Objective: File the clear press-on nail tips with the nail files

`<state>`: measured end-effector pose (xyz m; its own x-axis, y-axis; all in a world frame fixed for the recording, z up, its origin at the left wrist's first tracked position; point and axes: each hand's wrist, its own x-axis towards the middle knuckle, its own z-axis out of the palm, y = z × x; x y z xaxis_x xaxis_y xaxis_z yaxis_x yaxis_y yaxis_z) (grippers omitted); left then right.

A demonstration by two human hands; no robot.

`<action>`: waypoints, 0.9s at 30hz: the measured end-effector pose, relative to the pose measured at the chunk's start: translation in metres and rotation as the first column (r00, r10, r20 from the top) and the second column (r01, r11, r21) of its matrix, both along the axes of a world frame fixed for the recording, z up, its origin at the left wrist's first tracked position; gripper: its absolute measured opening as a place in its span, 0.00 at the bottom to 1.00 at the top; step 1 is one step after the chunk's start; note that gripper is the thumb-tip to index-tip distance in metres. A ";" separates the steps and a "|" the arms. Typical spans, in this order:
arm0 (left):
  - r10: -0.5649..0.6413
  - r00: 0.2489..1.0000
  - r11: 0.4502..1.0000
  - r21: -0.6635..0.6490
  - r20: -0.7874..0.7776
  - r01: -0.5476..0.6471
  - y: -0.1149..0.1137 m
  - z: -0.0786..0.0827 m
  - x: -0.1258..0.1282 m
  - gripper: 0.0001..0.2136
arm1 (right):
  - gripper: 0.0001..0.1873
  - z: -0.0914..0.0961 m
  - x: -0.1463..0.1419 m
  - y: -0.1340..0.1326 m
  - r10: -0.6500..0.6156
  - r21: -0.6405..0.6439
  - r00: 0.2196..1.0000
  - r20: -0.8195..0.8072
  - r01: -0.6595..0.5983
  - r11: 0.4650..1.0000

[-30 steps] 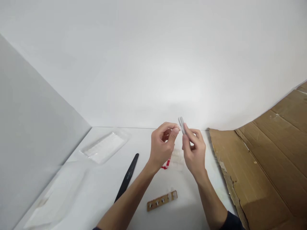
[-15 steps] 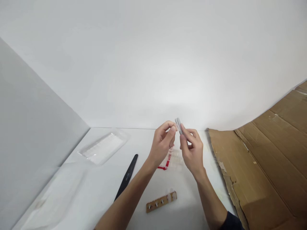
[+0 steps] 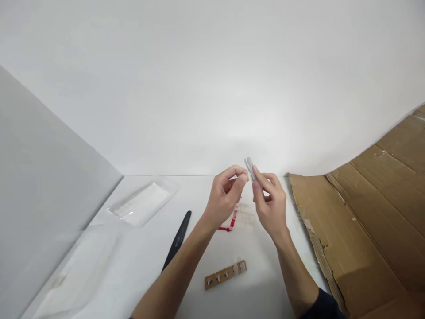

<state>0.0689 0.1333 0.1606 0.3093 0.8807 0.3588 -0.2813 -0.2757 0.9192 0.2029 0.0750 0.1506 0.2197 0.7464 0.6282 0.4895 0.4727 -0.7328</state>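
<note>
My right hand (image 3: pixel 270 206) is raised above the white table (image 3: pixel 139 261) and grips a small flat grey-white piece (image 3: pixel 249 164) between thumb and fingers, its top end sticking up. My left hand (image 3: pixel 226 197) is close beside it, thumb and forefinger pinched together at the piece's left edge; what they pinch is too small to make out. Below the hands lies a small clear bag with a red strip (image 3: pixel 237 220). Nearer to me lies a brown strip with several small white parts on it (image 3: pixel 226 275).
A black tapered blade-like tool (image 3: pixel 177 241) lies left of my left forearm. A clear plastic tray (image 3: pixel 141 202) sits at the back left, a clear plastic sheet (image 3: pixel 79 272) at the near left. Brown cardboard (image 3: pixel 365 221) covers the right side. White walls stand behind and left.
Both hands stay together with only slight shifts; the grey-white piece has tilted a little and sits slightly higher. The view has shifted a bit.
</note>
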 end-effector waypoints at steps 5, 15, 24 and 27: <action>0.235 0.968 0.957 0.192 -0.086 -0.216 -0.006 0.006 0.002 0.11 | 0.24 0.003 -0.004 -0.004 0.000 -0.029 1.000 -0.029 0.000 1.000; 0.409 0.905 0.854 0.397 -0.115 -0.335 -0.008 0.004 0.003 0.08 | 0.23 0.001 -0.006 -0.003 -0.029 -0.042 0.998 -0.062 0.027 0.999; 0.392 0.912 0.864 0.390 -0.122 -0.319 -0.011 0.005 0.006 0.08 | 0.25 0.007 -0.001 -0.007 -0.033 0.022 0.999 -0.032 0.033 0.999; 0.394 0.914 0.867 0.370 -0.098 -0.334 -0.010 0.005 0.005 0.08 | 0.24 0.005 -0.003 -0.005 0.018 -0.035 1.000 -0.023 -0.018 0.999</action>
<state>0.0738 0.1234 0.1655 0.0711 0.7758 0.6270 0.0472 -0.6305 0.7748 0.2001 0.0704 0.1554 0.2199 0.7718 0.5966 0.4641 0.4552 -0.7599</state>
